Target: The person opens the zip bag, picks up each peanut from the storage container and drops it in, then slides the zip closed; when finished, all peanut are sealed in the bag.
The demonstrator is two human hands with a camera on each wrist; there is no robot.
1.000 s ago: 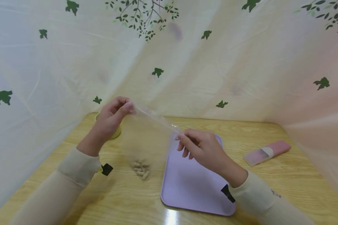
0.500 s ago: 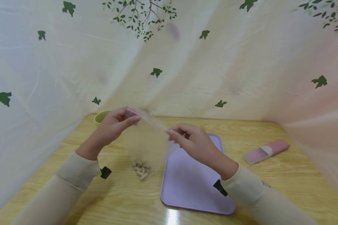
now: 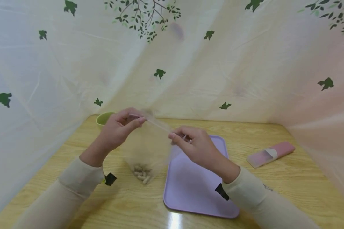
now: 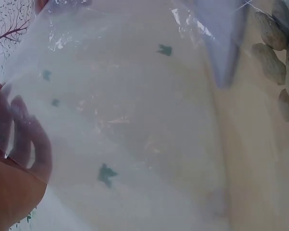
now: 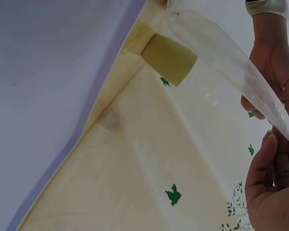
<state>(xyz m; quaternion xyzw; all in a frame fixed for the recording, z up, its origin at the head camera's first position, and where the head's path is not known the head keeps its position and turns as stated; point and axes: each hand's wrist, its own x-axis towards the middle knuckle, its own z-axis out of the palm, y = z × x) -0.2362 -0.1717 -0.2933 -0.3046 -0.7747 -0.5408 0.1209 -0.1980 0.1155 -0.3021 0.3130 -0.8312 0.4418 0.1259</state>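
A clear plastic bag hangs between the hands, several peanuts gathered in its bottom corner. My left hand pinches the bag's upper left edge between thumb and fingers. At the upper right edge, my right hand pinches the plastic, lower and closer to the body than the left. The left wrist view looks through the bag's film, with peanuts at its right side. In the right wrist view, the bag shows edge-on, with the right hand gripping its top.
A lilac tray lies on the wooden table below the right hand. Behind the left hand stands a yellow-green cup. A pink case with a translucent end lies at the right. A leaf-printed curtain encloses the table.
Both hands have come closer together, the right one moving left and slightly up. The left hand has dropped a little, showing more of the cup. The bag stays pinched in both hands.
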